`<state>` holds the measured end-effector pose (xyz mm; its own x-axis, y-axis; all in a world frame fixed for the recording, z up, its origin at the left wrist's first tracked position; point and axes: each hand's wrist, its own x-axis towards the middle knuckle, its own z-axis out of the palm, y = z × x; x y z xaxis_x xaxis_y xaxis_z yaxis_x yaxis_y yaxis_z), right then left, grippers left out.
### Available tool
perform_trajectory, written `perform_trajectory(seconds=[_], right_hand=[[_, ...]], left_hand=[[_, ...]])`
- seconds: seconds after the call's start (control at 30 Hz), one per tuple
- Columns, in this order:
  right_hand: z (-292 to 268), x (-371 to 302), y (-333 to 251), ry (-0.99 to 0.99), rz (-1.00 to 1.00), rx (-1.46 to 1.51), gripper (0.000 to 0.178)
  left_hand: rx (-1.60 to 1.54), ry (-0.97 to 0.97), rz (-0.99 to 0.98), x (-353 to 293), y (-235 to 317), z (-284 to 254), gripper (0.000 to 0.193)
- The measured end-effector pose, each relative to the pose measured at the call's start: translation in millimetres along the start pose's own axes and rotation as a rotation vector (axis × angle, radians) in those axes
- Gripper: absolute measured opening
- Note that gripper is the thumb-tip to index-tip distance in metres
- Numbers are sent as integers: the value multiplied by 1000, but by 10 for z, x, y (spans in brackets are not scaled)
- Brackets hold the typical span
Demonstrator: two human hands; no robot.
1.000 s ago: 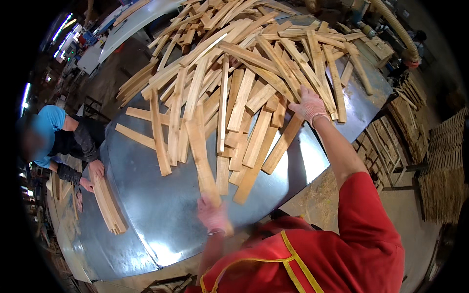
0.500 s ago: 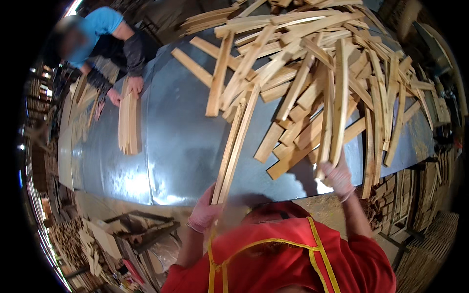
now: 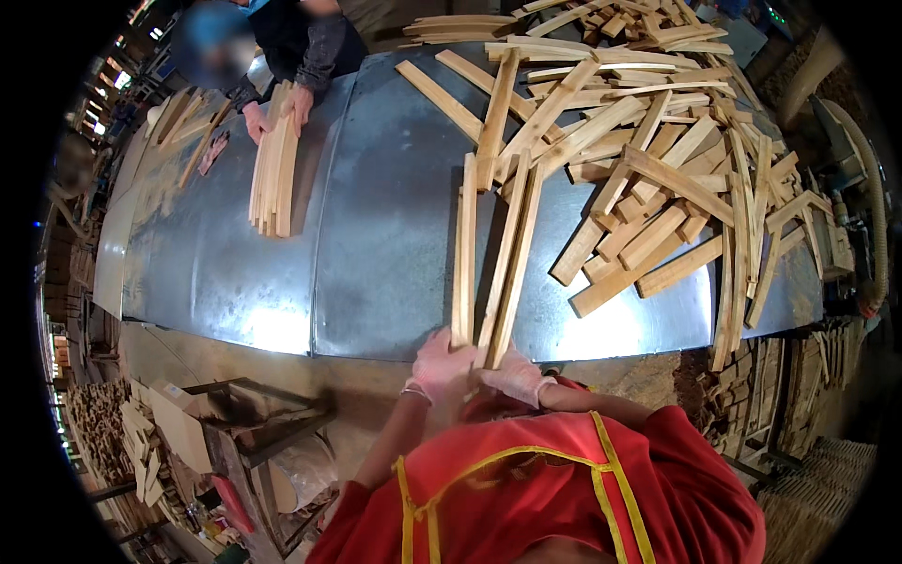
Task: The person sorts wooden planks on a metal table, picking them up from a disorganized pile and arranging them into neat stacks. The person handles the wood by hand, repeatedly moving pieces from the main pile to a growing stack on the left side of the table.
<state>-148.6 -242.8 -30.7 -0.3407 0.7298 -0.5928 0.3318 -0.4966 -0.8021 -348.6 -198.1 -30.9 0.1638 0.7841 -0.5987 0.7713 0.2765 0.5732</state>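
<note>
My left hand [image 3: 440, 365], in a pale pink glove, is closed round the near end of narrow wooden slats [image 3: 464, 263] that point away over the table. Close beside it, my right hand [image 3: 517, 378], gloved alike, grips the near ends of two more long slats [image 3: 512, 263]. The two bundles stand side by side, slightly fanned, a narrow gap between them. Their far ends reach the edge of a big heap of loose wooden slats [image 3: 648, 221]. Parts of my fingers are hidden behind the wood.
A metal-topped table [image 3: 385, 235] stretches across in front of me. At the far left a co-worker's gloved hands [image 3: 299, 103] hold a bundle of slats [image 3: 272, 183]. Below the table at left stand a frame stand [image 3: 272, 404] and a cardboard box [image 3: 178, 423]. Stacked wood [image 3: 752, 395] lies at lower right.
My right hand has moved left from the heap with two slats, coming beside my left hand. The left bundle is now more upright in view. The co-worker now has both hands on their bundle.
</note>
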Motion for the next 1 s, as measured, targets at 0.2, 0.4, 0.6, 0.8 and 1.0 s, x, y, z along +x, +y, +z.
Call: perform_trajectory(seconds=[0.2,0.4,0.6,0.8,1.0], right_hand=[[38,40,-310,3,192,-1,88],[73,26,31,92,-39,-196,49],[-3,-122,358,-405,-69,-273,38],[-2230,-562,899,769,-94,-1009,30],[-4298,-2058,1911,1387,46,86,61]], left_hand=[[196,195,-66,219,480,30,114],[195,291,144,65,245,306,101],[210,365,114,-428,197,624,96],[329,509,60,-45,482,762,90],[347,605,-131,-126,268,362,80]])
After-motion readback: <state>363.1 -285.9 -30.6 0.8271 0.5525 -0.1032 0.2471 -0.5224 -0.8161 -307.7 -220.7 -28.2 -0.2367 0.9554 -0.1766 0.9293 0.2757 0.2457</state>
